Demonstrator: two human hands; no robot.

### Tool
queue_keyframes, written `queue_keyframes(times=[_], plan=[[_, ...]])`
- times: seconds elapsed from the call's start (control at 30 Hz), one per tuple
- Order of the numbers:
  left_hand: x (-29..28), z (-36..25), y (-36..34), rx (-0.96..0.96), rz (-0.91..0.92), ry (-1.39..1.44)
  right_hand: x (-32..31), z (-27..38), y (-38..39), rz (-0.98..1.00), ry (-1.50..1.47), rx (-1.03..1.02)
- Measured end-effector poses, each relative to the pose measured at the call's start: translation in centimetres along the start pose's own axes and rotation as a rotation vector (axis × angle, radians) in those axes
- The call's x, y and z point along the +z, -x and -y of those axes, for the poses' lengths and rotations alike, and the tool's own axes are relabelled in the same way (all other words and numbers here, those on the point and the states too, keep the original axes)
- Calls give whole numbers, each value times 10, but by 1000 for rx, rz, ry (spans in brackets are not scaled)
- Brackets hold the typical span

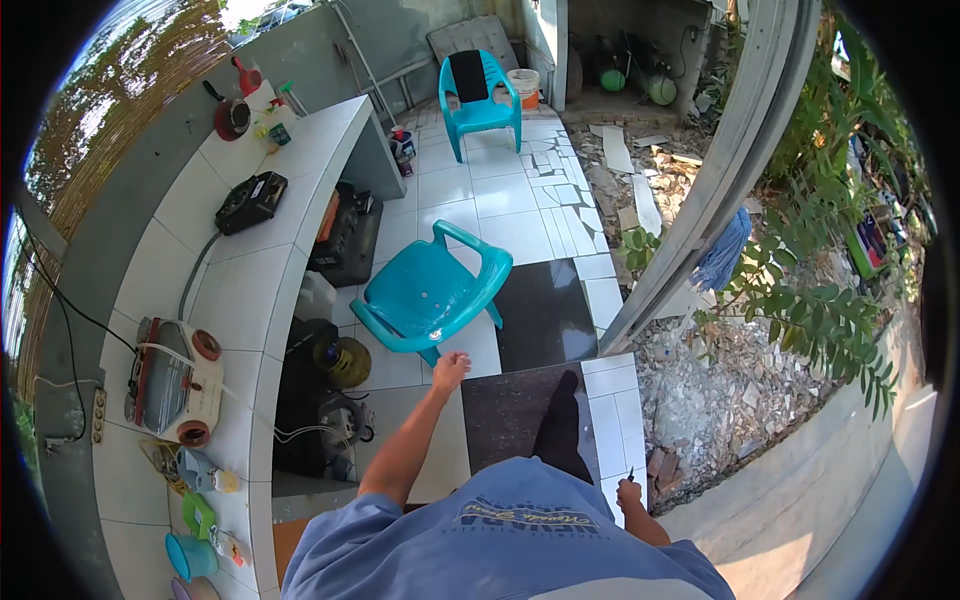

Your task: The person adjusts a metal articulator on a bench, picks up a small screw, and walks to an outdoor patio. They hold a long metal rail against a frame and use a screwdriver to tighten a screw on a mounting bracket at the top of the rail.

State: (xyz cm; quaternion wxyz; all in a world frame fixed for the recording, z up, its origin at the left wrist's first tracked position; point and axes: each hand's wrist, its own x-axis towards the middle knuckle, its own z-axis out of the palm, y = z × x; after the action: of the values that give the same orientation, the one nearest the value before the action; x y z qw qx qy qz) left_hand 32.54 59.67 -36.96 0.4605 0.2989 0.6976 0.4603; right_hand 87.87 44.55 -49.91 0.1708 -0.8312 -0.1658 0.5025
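My left hand (450, 372) reaches forward at the centre, fingers loosely bent and apart with nothing visible in them, just below the near edge of a turquoise plastic chair (425, 300); whether it touches the chair I cannot tell. My right hand (629, 491) hangs low at the right of my body, closed on a small thin dark object (631, 475), too small to make out exactly. The chair stands on white tiles beside a dark floor panel (540, 310), under which part of my dark-clad leg shows lower down.
Left, a tiled counter (320, 150) holds a portable stove (250, 203), an appliance (175, 380) and containers; gas cylinders (345, 365) sit underneath. Behind stand another turquoise chair (480, 115) and a bucket (525, 88). Right are a post (720, 180), a blue mop (720, 255), rubble (720, 410) and plants (830, 330).
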Motion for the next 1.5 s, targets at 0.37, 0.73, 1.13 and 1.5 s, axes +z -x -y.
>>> queue_keyframes(times=[0.37, 0.73, 1.13, 1.5], plan=[[101, -89, -222, 159, -327, -828, 153, 478, -168, 140, 465, -496], [94, -1, -263, 61, -59, -981, 341, 856, -217, 221, 728, -656], [59, -104, -567, -636, 2, -561, 361, 1014, -346, -37, 813, -455], [13, -374, -1016, -302, -224, 38, 587, 1252, -389, 286, 1111, -459]])
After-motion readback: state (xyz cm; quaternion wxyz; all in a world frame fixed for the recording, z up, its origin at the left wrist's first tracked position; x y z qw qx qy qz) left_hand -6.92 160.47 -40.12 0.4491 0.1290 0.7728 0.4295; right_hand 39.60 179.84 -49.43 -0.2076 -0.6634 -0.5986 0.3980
